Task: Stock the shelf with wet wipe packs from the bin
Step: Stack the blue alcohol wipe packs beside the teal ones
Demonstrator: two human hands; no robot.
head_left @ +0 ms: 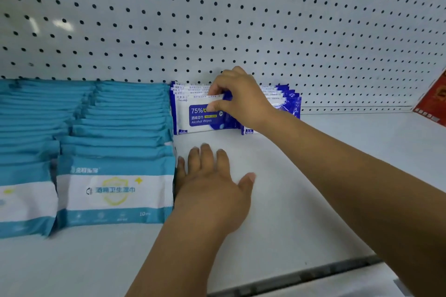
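Note:
Several dark blue and white alcohol wipe packs (193, 118) stand upright in a row at the back of the white shelf (301, 188), against the pegboard. My right hand (237, 96) pinches the top of the front pack between thumb and fingers. A second row of the same packs (288, 101) stands just to the right, partly hidden by my right wrist. My left hand (212, 185) lies flat on the shelf with straight fingers, its side against the teal wipe packs (115, 188). The bin is not in view.
Two long rows of teal and white packs fill the shelf's left side. The perforated back panel (217, 19) rises behind. A red box (432, 101) stands at the far right. The shelf's front edge (301, 277) runs along the bottom right.

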